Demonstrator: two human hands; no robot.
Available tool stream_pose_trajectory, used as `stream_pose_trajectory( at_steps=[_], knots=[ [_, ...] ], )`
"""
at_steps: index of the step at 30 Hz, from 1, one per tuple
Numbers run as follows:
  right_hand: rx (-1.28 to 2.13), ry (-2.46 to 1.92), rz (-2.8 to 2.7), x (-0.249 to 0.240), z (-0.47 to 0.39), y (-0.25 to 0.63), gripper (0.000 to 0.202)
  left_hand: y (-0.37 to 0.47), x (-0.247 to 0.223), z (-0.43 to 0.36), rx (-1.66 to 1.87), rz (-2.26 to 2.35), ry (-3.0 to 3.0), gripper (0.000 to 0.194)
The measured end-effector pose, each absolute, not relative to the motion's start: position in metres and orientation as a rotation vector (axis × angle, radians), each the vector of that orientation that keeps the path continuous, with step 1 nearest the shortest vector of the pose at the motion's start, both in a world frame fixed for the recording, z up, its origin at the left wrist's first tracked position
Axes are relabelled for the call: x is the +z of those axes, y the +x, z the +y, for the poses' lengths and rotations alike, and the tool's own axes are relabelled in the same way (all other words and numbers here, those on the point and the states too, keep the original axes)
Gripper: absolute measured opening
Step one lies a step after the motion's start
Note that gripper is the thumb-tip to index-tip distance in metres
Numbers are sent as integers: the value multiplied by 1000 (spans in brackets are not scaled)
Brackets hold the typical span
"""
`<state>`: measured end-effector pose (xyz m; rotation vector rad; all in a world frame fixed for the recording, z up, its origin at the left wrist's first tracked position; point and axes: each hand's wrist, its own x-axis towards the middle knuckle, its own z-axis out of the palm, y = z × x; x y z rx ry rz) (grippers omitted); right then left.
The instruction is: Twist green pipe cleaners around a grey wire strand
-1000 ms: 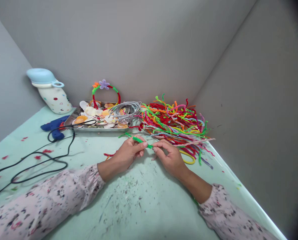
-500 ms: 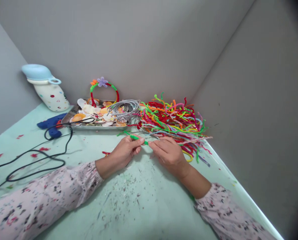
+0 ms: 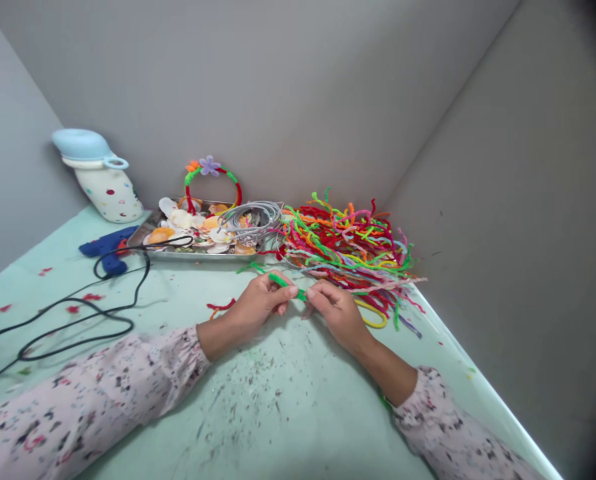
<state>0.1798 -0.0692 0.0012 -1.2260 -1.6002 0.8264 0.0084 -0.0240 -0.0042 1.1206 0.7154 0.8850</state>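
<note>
A green pipe cleaner (image 3: pixel 279 281), its middle part thick as though wound, stretches between my two hands just above the table. My left hand (image 3: pixel 255 305) pinches it between thumb and fingers, and a thin green end pokes out beyond the fingers toward the tray. At its other end my right hand (image 3: pixel 341 313) grips it with thumb and forefinger. A thin silver wire loops behind the hands; whether it runs inside the green piece I cannot tell. Right behind my right hand lies a heap of colourful pipe cleaners (image 3: pixel 338 247).
A metal tray (image 3: pixel 203 257) holds shells and a coil of grey wire (image 3: pixel 253 220). Behind it stands a pipe-cleaner hoop with flowers (image 3: pixel 209 165). To the left are a blue glue gun (image 3: pixel 108 245), its black cord (image 3: pixel 91 305) and a white bottle (image 3: pixel 109 193) with a blue lid.
My right fingers have shifted their grip on the green pipe cleaner, and more green shows between the hands. The whole view has moved slightly.
</note>
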Motion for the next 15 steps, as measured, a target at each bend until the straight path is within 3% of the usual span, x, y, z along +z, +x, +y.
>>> stream_pose_trajectory(
  at_steps=[10, 15],
  knots=[
    [753, -1237, -1850, 5, -67, 182, 27, 8, -4, -23, 876, 712, 1140, 22],
    [165, -1187, -2133, 4, -65, 183, 23, 7, -4, -23, 865, 722, 1145, 22]
  ],
)
